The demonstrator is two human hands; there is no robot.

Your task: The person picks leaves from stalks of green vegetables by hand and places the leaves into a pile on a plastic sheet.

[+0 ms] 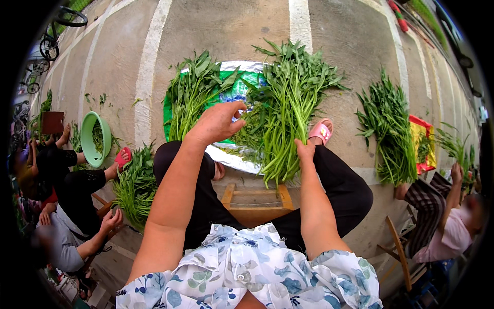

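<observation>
My left hand point(218, 122) hovers over a green and silver plastic sheet point(240, 164), its thumb and forefinger apart with nothing visible between them. On the sheet's right side lies a large bunch of water spinach point(289, 116), leaves pointing away and long stems toward me. My right hand point(305, 149) is closed at the right edge of those stems; its fingertips are partly hidden. A second bunch of water spinach point(193, 95) lies on the left of the sheet, beyond my left wrist. Loose leaves and trimmings point(248, 133) are scattered between the bunches.
A wooden stool frame point(257, 208) stands between my knees. To the left are a green basin point(96, 139), more greens point(135, 188) and seated people. On the right, another greens pile point(389, 134) lies by a red-and-yellow bag point(422, 144), near a person in pink.
</observation>
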